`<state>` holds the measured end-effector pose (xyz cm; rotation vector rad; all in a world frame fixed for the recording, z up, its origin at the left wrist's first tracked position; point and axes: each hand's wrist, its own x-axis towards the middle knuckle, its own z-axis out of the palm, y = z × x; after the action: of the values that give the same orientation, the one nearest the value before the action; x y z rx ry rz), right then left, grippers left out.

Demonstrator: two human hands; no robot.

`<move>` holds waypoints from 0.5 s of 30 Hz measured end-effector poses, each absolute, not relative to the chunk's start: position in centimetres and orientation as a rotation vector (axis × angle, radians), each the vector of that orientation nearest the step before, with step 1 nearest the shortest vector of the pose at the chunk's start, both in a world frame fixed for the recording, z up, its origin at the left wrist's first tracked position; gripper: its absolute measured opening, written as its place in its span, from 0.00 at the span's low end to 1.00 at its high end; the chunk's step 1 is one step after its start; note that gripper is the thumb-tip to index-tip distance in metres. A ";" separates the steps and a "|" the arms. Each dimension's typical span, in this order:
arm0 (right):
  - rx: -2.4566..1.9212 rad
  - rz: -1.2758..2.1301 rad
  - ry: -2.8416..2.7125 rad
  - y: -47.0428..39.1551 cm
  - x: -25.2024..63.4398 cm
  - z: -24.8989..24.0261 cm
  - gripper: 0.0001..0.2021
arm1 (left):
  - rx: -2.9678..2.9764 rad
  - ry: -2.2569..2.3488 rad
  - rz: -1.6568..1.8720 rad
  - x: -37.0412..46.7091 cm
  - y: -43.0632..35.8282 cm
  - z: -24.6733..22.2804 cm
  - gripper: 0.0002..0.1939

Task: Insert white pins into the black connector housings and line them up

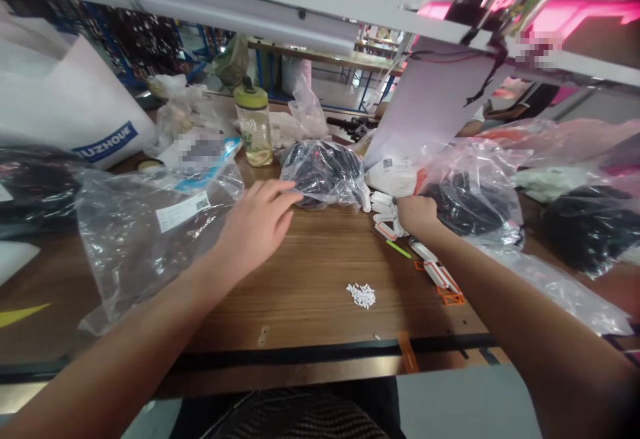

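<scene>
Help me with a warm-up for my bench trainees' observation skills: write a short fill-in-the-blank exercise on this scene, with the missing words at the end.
1. The small pieces heaped on the table are coloured ____.
2. Of the left hand and the right hand, the one at the packets is the ____.
3. The white label shows on a clear bag lying on the person's ____ side.

Missing words: white; right; left.
</scene>
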<state>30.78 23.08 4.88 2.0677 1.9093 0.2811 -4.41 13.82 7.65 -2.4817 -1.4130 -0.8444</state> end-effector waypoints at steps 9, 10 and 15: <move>2.085 0.269 1.836 23.3 32.0 5.5 0.18 | -2.436 -1.455 -0.652 -2.9 19.3 4.3 0.14; 2.085 0.270 1.842 23.4 32.0 5.5 0.18 | -2.479 -1.424 -0.609 -3.4 19.0 3.9 0.14; 2.113 0.304 1.903 23.3 32.5 5.3 0.16 | -2.530 -1.458 -0.436 -4.6 17.7 2.7 0.11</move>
<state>32.46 23.29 5.26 2.1131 1.9027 0.3042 -4.63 17.65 2.67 -2.5298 -1.4581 -0.4358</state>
